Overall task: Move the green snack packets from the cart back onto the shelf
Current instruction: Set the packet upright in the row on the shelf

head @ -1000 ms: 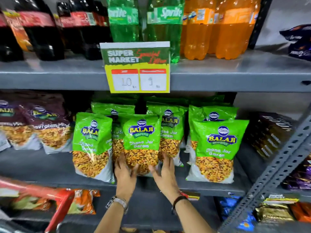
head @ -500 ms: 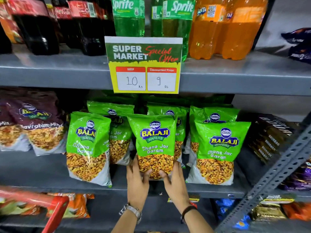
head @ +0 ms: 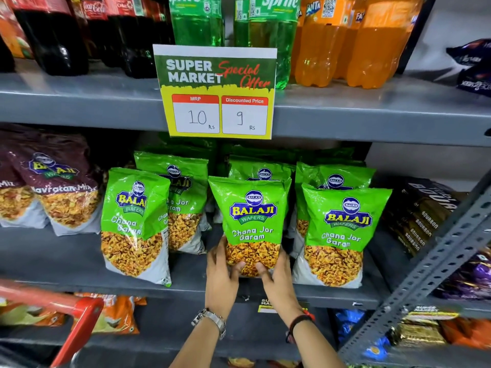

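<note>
While both hands press on its lower part, the middle green packet [head: 252, 221] stands upright at the front of the grey middle shelf [head: 66, 264], between two other green packets. The left hand [head: 221, 274] closes on its bottom left corner and the right hand [head: 276, 274] on its bottom right corner, with the thumbs lying on the clear window where the yellow snack shows. Its label reads "BALAJI WAFERS" and below "Chana Jor Garam". The left green packet [head: 135, 224] and the right green packet [head: 342, 235] carry the same writing, and more packets of this kind stand behind them. To the left are maroon packets [head: 61, 187] marked "Navratan Mix". A price card [head: 216, 92] hangs on the edge of the upper shelf and says "SUPER MARKET Special Offer", "MRP 10 Rs" and "Discounted Price 9 Rs". Above it stand Sprite bottles [head: 196, 19], orange Fanta bottles [head: 353, 41] and dark Coca-Cola bottles [head: 53, 35]. At the lower left, a red cart handle [head: 53, 304] shows.
</note>
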Available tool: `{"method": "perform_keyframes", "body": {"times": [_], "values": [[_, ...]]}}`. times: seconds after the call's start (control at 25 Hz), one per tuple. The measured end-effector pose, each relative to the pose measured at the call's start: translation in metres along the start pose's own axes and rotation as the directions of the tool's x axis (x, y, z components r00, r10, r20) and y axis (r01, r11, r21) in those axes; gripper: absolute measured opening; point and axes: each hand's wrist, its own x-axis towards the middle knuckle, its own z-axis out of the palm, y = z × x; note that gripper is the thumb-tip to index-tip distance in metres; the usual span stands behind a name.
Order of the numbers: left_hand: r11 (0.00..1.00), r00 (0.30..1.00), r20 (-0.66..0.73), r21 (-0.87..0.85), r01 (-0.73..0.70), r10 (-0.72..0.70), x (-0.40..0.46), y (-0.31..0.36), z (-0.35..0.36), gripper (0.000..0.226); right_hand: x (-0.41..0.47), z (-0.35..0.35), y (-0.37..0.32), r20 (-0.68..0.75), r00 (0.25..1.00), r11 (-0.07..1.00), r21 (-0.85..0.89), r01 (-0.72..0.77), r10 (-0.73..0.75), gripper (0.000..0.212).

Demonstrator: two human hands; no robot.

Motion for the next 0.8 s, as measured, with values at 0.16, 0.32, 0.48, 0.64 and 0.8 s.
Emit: {"method": "perform_keyframes", "body": {"times": [0.16,0.32,0.48,0.64,0.8], "values": [[1.0,0.999,0.036,0.021,0.007,-0.008,-0.001,0.006,-0.008,0.069,-0.015,0.001,-0.002,-0.147,0.989,0.999,-0.026,0.029,-0.032,0.076],[0.997,0.991,-0.122,0.061,-0.051,0.058,-0.008,0.018,-0.038,0.06,-0.037,0.015,-0.026,-0.323,0.89,0.947,-0.11,0.303,-0.322,0.061],[0.986,0.884,-0.448,0.15,-0.073,0.134,0.015,0.02,-0.102,0.045,-0.032,0.047,-0.064,-0.268,0.834,0.876,-0.151,0.459,-0.483,0.039],[0.982,0.831,-0.55,0.098,0.161,-0.081,0.04,-0.006,-0.175,0.052,-0.029,0.113,-0.094,0.011,0.924,0.921,-0.077,0.381,-0.381,0.041],[0.93,0.881,-0.298,-0.118,0.348,-0.368,0.06,-0.061,-0.206,0.075,-0.022,0.163,-0.112,0.168,0.963,0.977,0.058,0.205,-0.212,0.07]]}}
